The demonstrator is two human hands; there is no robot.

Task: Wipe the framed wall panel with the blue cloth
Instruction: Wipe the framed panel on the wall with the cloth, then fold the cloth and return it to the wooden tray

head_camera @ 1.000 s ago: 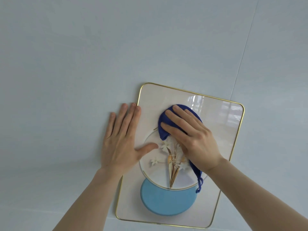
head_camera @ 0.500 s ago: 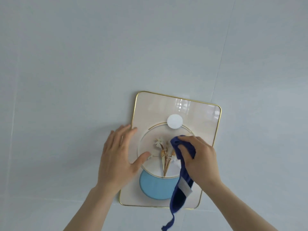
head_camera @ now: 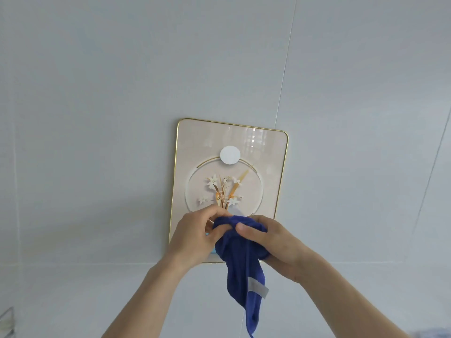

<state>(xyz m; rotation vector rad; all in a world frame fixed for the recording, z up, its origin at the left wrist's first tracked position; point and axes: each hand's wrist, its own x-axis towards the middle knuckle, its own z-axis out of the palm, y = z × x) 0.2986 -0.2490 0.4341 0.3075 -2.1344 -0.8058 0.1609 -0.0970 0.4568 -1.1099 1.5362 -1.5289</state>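
One framed wall panel, one blue cloth. Left hand and right hand, raised together near the panel's lower part, both pinch the bunched cloth closed-fingered.

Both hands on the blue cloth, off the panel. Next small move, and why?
Probably bunch the blue cloth into a pad in the right hand and press it to the framed wall panel. Both the right and left hand grip the cloth in front of the panel's lower part, and a long tail with a grey tag hangs loose.
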